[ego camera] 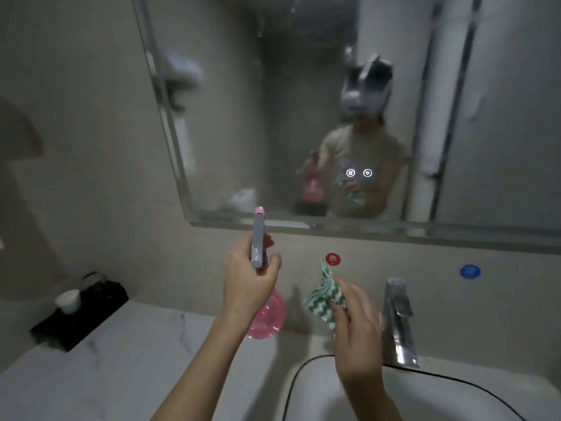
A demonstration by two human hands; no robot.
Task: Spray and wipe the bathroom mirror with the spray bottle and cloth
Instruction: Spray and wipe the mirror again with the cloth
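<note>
Bathroom mirror [243, 117], left hand [247, 281] fingers around spray bottle [258, 247], right hand [353, 323] pinching cloth [321, 294]

Left hand [247, 279] grips spray bottle [263, 287] — right hand [353, 326] pinches cloth [323, 294].

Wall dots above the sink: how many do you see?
2. A red dot is on the wall just above the cloth; a blue dot is on the wall right of the faucet. The hands could hide others.

White marble-look countertop [127, 354] is carrying a black tray [82, 317] at its far left. A white cup [68, 300] is sitting on the tray, possibly with another blurred item behind it. A sink basin [425, 396] is sitting inset at right, with the chrome faucet [397, 323] standing on its back edge.
</note>
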